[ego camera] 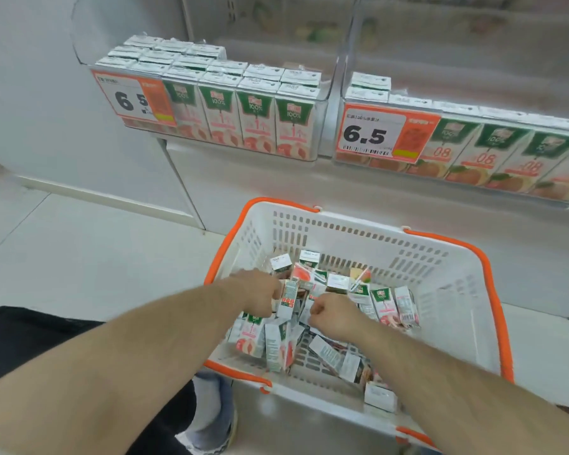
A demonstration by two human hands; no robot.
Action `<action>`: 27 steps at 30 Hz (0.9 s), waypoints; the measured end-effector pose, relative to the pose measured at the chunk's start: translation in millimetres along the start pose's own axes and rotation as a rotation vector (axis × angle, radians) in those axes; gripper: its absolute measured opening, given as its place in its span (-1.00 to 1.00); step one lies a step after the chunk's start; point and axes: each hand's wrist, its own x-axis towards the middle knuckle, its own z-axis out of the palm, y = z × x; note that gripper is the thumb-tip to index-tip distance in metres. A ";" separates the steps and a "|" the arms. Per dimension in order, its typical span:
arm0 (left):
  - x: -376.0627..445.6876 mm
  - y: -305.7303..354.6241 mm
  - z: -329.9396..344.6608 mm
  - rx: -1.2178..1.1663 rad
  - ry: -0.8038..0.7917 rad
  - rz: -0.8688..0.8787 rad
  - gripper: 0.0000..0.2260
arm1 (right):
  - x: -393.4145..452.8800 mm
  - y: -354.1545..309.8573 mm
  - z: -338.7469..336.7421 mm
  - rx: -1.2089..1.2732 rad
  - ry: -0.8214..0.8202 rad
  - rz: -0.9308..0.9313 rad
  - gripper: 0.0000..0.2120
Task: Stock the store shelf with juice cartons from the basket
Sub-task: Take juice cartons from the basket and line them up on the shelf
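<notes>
A white basket (440, 290) with orange rims sits low in front of the shelf and holds several small juice cartons lying jumbled. Both my hands are down inside it. My left hand (260, 290) is closed around an upright white carton (288, 298) near the basket's left side. My right hand (334, 315) is curled over cartons in the middle; what its fingers hold is hidden under the hand. On the shelf above, the left bin (230, 119) holds rows of green-topped peach cartons, with a gap at its back right. The right bin (493, 152) holds similar cartons.
Price tags reading 6.5 hang on the left bin (132, 100) and the right bin (375, 136). A clear divider (337, 93) separates the two bins. Pale tiled floor (79, 251) spreads to the left. A shoe (217, 418) shows beneath the basket's near left corner.
</notes>
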 end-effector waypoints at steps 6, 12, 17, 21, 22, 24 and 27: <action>19.5 -5.5 30.2 0.056 -0.085 0.002 -0.58 | 18.8 -17.2 46.3 0.257 -0.131 0.118 -0.92; 34.2 -14.4 43.9 0.120 -0.157 0.031 -0.52 | 34.6 -27.1 72.2 0.468 -0.101 0.150 -0.68; 30.8 -15.7 37.8 0.227 -0.153 0.071 -0.58 | 32.4 -31.7 69.1 0.459 -0.089 0.198 -0.59; 22.4 -13.7 29.5 0.218 -0.083 0.071 -0.68 | 17.6 -17.6 43.4 0.418 -0.106 0.137 -0.33; 19.4 -12.5 27.6 0.179 -0.078 0.062 -0.65 | 12.4 -14.7 31.5 0.390 -0.086 0.122 -0.30; 13.3 -8.7 22.9 0.010 -0.050 0.036 -0.54 | 0.7 -9.4 2.9 0.363 -0.039 0.098 -0.45; 3.7 -0.5 8.1 -0.284 0.071 0.013 -0.58 | -24.3 -4.9 -45.9 0.324 0.029 0.033 -0.61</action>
